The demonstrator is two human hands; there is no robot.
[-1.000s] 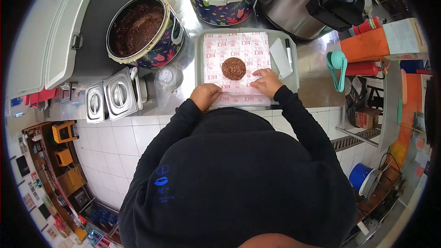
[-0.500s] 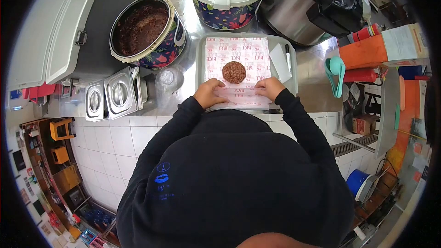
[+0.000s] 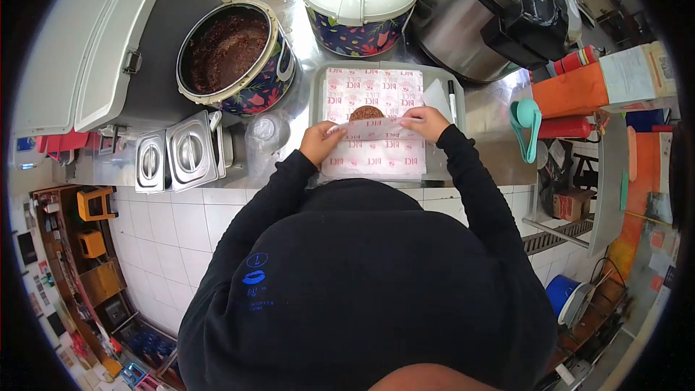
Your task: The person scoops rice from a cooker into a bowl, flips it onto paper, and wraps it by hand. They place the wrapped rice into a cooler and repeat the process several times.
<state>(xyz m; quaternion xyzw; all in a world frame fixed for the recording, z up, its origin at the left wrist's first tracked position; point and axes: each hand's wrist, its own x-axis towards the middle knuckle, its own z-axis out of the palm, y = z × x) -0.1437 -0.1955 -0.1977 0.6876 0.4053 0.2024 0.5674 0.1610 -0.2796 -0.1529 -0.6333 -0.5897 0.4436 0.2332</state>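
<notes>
A stack of printed wrapping paper (image 3: 373, 163) lies on a grey tray (image 3: 316, 94). On it sits a round brown rice patty (image 3: 367, 111), its near part covered by the lifted edge of the top sheet. My left hand (image 3: 322, 143) pinches the left end of that lifted edge between thumb and fingers. At the right end, my right hand (image 3: 426, 124) pinches the same edge. The raised strip of paper stretches between both hands, just over the patty.
An open rice cooker (image 3: 230, 47) with dark rice stands at the back left, beside a closed cooker (image 3: 355, 18) and a large steel cooker (image 3: 470, 22). Steel lidded containers (image 3: 190, 152), a plastic cup (image 3: 266, 130), a black marker (image 3: 452, 101) and a green scoop (image 3: 526, 130) surround the tray.
Both hands have moved away from my body, bringing the paper's near edge up and over the near part of the patty. More printed paper shows below it.
</notes>
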